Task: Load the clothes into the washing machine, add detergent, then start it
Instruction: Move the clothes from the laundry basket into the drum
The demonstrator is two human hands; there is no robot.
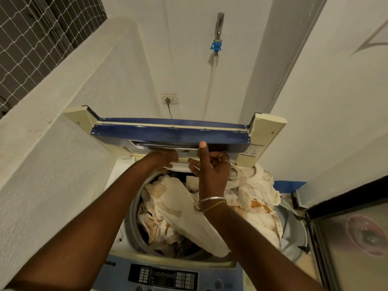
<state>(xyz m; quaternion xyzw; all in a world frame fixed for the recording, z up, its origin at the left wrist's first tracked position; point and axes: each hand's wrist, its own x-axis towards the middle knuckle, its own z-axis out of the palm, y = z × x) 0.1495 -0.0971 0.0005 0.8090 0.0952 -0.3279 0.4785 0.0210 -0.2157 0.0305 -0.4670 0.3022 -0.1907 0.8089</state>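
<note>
The top-loading washing machine (117,257) stands below me with its blue folding lid (168,133) raised at the back. Cream clothes with orange stains (168,208) fill the drum and spill over its right rim. My right hand (212,171) is under the lid's front edge, thumb pressed up against the edge and fingers curled beneath it. My left hand (163,159) reaches to the white back rim of the tub just under the lid. Its fingertips are partly hidden, so its grip is unclear. The control panel (163,278) runs along the near edge. No detergent is in view.
A white wall and ledge close in on the left. Behind the machine are a wall socket (169,99) with a plug and a tap with a blue connector (216,46) and hose. A glass-fronted door (348,238) stands at the right, with a blue object (289,185) beyond the clothes.
</note>
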